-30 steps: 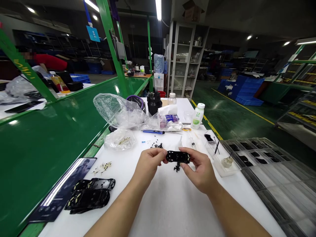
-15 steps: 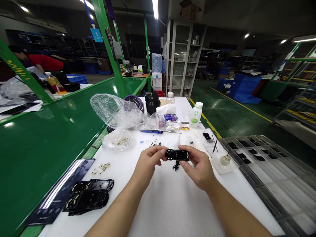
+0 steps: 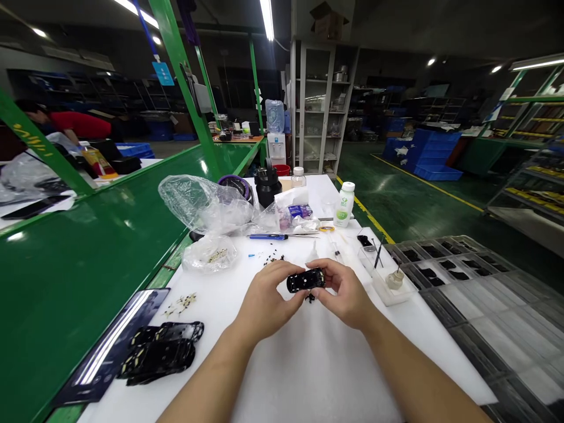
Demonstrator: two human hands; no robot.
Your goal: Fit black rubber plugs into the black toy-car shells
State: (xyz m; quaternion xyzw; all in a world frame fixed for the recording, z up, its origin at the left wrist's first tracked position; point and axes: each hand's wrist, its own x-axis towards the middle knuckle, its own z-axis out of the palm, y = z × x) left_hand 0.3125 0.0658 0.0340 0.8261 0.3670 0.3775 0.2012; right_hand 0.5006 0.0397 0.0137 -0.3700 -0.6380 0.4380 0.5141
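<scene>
A small black car-shaped part (image 3: pixel 305 281) is held above the white table (image 3: pixel 282 376), between my two hands. My left hand (image 3: pixel 271 299) grips its left end with thumb and fingers, and my right hand (image 3: pixel 346 294) pinches its right end. Tiny black pieces (image 3: pixel 311 298) lie on the table just below the part, partly hidden by the fingers. More black bits (image 3: pixel 274 258) are scattered beyond my left hand. At the left, a stack of black car-shaped parts (image 3: pixel 163 352) rests near small cream-coloured pieces (image 3: pixel 180 304).
Behind the hands are plastic bags (image 3: pixel 207 205), a blue cutter (image 3: pixel 268 237), a black flask (image 3: pixel 267 185) and a white bottle (image 3: pixel 344 204). A compartment tray (image 3: pixel 458 305) stands right, near a small jar (image 3: pixel 395 279). A person in red (image 3: pixel 79 126) bends at far left.
The black part has shifted slightly left and is now tilted, with its right end higher. My left fingers reach further around it. The camera view has shifted slightly.
</scene>
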